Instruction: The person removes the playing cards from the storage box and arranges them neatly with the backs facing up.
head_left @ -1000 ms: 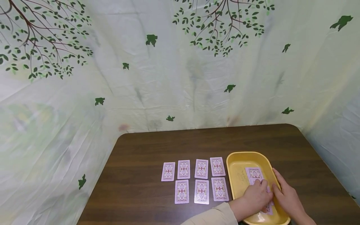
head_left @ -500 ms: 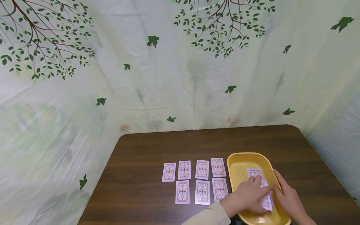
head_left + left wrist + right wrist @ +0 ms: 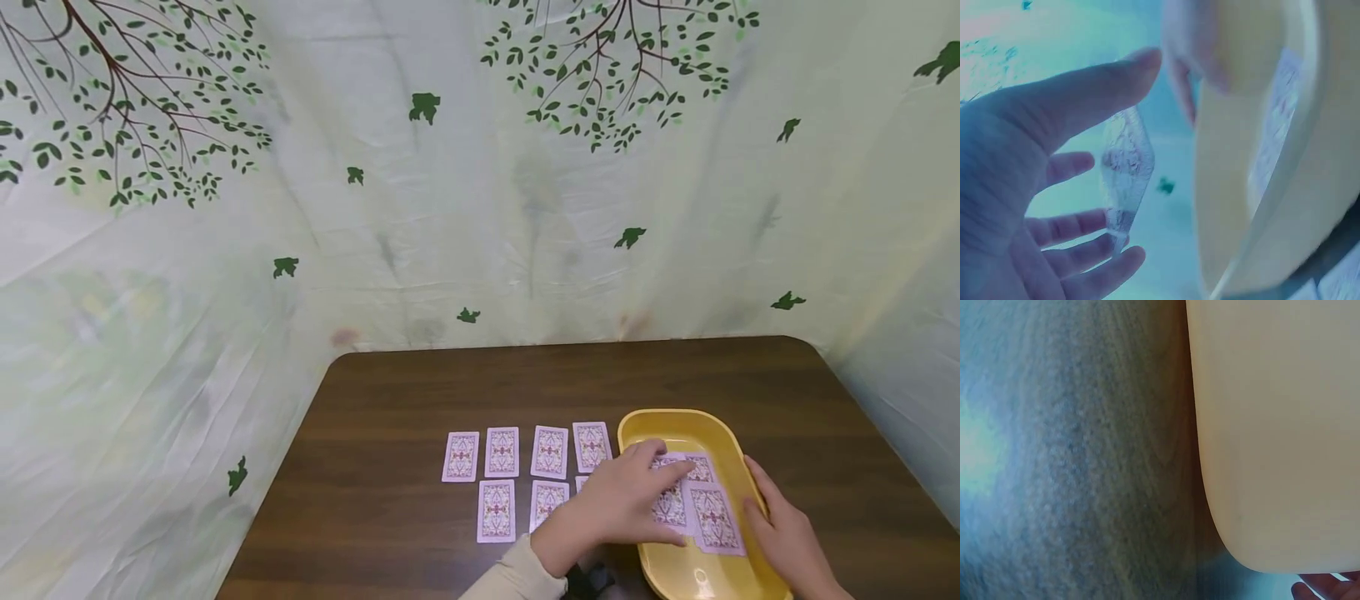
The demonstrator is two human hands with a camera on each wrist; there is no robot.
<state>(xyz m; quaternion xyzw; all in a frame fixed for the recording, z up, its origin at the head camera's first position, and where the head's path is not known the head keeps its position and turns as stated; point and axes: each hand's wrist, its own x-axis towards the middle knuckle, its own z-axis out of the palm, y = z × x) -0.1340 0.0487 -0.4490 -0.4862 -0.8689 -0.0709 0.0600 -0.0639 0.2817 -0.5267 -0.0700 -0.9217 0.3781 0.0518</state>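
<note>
A yellow tray stands at the right of the table. Over its left side, my left hand holds a purple-backed playing card. In the left wrist view that card spans from near the thumb to the fingers. Another face-down card lies in the tray, overlapping one beyond it. With the thumb over the right rim and fingers outside, my right hand grips the tray. The right wrist view shows mostly the tray's outer wall.
Left of the tray, face-down cards lie in two rows on the brown table, including a far-row card and a near-row card. My left arm hides part of the near row. A leaf-print curtain hangs behind.
My left hand has lifted from the cards in the tray and moved left, bringing a card with it. The right hand stays on the rim. The view has shifted slightly.
</note>
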